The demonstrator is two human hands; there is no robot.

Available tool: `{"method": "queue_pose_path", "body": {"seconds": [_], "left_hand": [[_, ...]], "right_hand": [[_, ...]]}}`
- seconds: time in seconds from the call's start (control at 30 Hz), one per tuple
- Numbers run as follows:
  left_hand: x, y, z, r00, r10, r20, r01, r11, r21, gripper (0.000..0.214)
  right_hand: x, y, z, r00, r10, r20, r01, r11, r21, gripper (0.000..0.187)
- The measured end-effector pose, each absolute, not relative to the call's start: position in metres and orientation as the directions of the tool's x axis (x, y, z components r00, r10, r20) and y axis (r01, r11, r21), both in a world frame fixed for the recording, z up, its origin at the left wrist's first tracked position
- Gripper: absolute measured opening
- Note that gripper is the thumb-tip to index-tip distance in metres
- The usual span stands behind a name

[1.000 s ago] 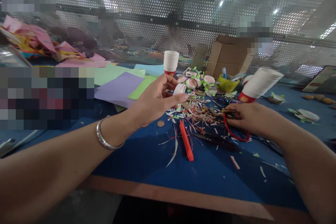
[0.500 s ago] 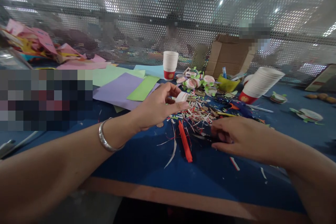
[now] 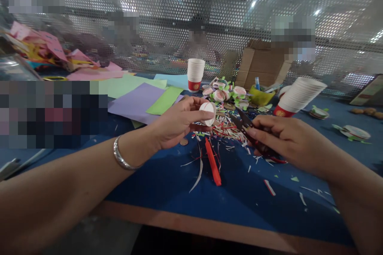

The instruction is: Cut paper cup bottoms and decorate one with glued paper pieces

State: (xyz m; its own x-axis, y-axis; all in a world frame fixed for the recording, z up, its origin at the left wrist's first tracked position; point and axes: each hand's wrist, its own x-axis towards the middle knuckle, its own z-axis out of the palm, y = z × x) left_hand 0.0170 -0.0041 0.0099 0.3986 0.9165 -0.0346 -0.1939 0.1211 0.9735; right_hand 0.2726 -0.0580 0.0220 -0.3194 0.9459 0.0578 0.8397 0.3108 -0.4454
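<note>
Between the thumb and fingers of my left hand (image 3: 182,121) is a cut-off paper cup bottom (image 3: 207,114), white with a thin red line across its face. My right hand (image 3: 281,137) grips dark scissors (image 3: 243,124), their blades parted and pointing toward the cup bottom without touching it. Below and between the hands lies a red marker (image 3: 212,162) on the blue table. Paper scraps (image 3: 229,129) in white, red and green are heaped behind it. A small round brown piece (image 3: 183,142) rests under my left hand.
Stacked paper cups (image 3: 196,75) stand at the back, and another stack (image 3: 299,96) leans at the right. Several paper-cup turtles (image 3: 220,95) are piled near a yellow container (image 3: 262,96). Purple paper (image 3: 131,104) and green paper (image 3: 164,101) lie left. A cardboard box (image 3: 263,63) stands behind.
My right hand has lifted the scissors off the scraps and turned their blades up toward the cup bottom. My left hand has tilted the cup bottom so its round face shows.
</note>
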Motion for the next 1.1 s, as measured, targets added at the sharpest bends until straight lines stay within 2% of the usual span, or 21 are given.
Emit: {"method": "queue_pose_path", "body": {"seconds": [0.17, 0.27, 0.43, 0.53, 0.63, 0.8, 0.87, 0.97, 1.1], "left_hand": [[0.018, -0.003, 0.008, 0.414, 0.909, -0.05, -0.293, 0.185, 0.938, 0.018], [0.021, -0.005, 0.007, 0.431, 0.901, -0.035, -0.329, 0.194, 0.924, 0.015], [0.021, -0.004, 0.009, 0.333, 0.943, -0.023, -0.429, 0.174, 0.886, 0.015], [0.02, -0.002, 0.011, 0.381, 0.923, -0.048, -0.504, 0.251, 0.826, 0.013], [0.021, -0.001, 0.01, 0.459, 0.882, -0.111, -0.502, 0.36, 0.787, 0.018], [0.025, 0.003, 0.005, 0.569, 0.814, -0.118, -0.484, 0.447, 0.752, 0.025], [0.026, 0.004, 0.002, 0.562, 0.817, -0.127, -0.482, 0.448, 0.753, 0.026], [0.024, 0.008, -0.001, 0.461, 0.881, -0.111, -0.533, 0.375, 0.758, 0.023], [0.019, 0.016, -0.003, 0.372, 0.926, -0.066, -0.538, 0.273, 0.797, 0.022]], "right_hand": [[0.274, -0.052, 0.014, -0.323, 0.943, 0.077, 0.915, 0.332, -0.229, 0.032], [0.271, -0.053, 0.015, -0.32, 0.943, 0.097, 0.91, 0.334, -0.245, 0.038], [0.258, -0.064, 0.023, -0.345, 0.918, 0.195, 0.876, 0.389, -0.284, 0.04], [0.252, -0.069, 0.026, -0.376, 0.901, 0.216, 0.841, 0.43, -0.328, 0.033], [0.248, -0.069, 0.027, -0.372, 0.904, 0.209, 0.819, 0.426, -0.384, 0.029], [0.246, -0.067, 0.029, -0.385, 0.907, 0.171, 0.755, 0.416, -0.507, 0.031], [0.242, -0.068, 0.031, -0.395, 0.903, 0.167, 0.722, 0.418, -0.552, 0.03], [0.229, -0.076, 0.04, -0.46, 0.873, 0.161, 0.651, 0.455, -0.608, 0.022], [0.198, -0.097, 0.057, -0.522, 0.852, 0.035, 0.537, 0.361, -0.763, 0.016]]}}
